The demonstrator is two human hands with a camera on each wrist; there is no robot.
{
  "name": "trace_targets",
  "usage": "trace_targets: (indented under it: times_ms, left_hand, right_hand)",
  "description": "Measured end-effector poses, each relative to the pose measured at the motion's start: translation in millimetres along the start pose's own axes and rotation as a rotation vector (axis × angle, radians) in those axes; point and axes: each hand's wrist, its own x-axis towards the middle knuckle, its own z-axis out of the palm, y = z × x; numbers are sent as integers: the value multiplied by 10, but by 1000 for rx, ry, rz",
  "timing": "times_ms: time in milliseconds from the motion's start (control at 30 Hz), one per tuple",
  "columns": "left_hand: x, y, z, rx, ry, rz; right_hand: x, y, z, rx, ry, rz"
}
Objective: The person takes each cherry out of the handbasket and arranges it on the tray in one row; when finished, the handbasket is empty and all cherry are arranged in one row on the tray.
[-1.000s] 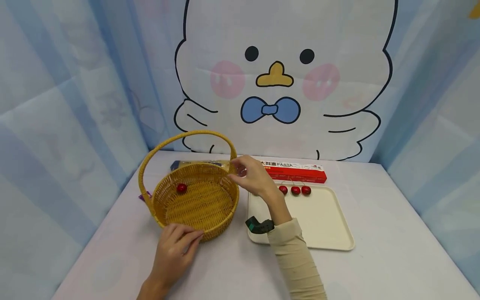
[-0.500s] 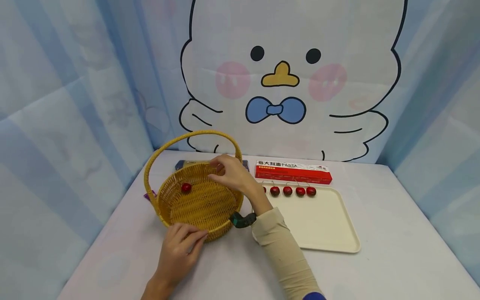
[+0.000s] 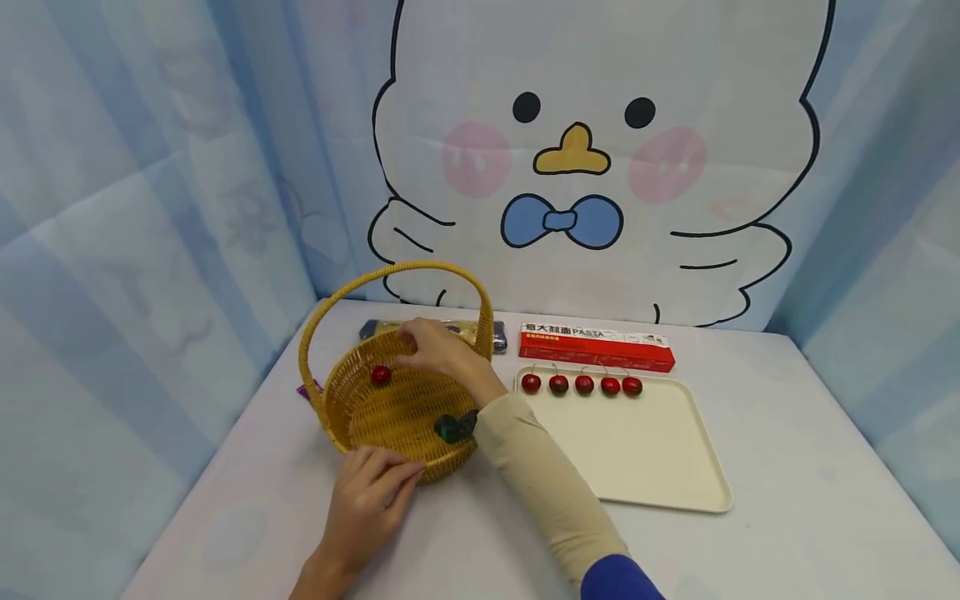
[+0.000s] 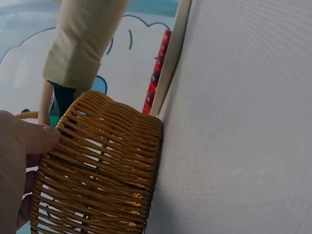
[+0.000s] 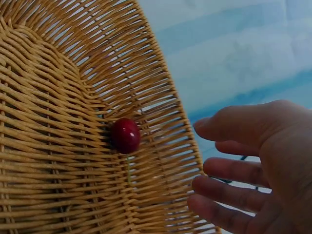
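Observation:
A yellow-brown wicker basket (image 3: 412,408) with a tall arched handle stands on the left side of the table. My left hand (image 3: 367,496) pinches its near rim, thumb outside and fingers inside, as the left wrist view (image 4: 19,165) shows. Inside, against the far left wall, lies one dark red cherry (image 5: 125,136) with a thin green stem. Over the basket, just right of that cherry, is my right hand (image 3: 442,350). Its fingers are apart and loosely bent, with nothing between them in the right wrist view.
Right of the basket, a cream tray (image 3: 645,450) carries several cherries (image 3: 584,384) in a row along its far edge. Behind it lies a red and white pasta box (image 3: 596,347). A dark packet (image 3: 498,337) sits behind the basket, and something purple (image 3: 307,390) peeks out at its left.
My right hand has moved left, from the basket's right rim to above its inside near the cherry. My left hand keeps its hold on the rim. The whole view has shifted slightly.

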Motion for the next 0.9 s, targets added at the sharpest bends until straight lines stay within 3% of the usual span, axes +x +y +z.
trace_targets:
  times_ms: [233, 367, 533, 900]
  left_hand:
    - [24, 19, 13, 7, 42, 32]
    - [33, 22, 8, 3, 40, 30]
    - [35, 26, 10, -8, 37, 44]
    - [32, 14, 12, -4, 32, 44]
  right_hand:
    - [186, -48, 173, 26, -125, 49]
    - [267, -84, 274, -29, -214, 74]
    - [321, -93, 355, -112, -311, 7]
    - [307, -118, 364, -102, -353, 21]
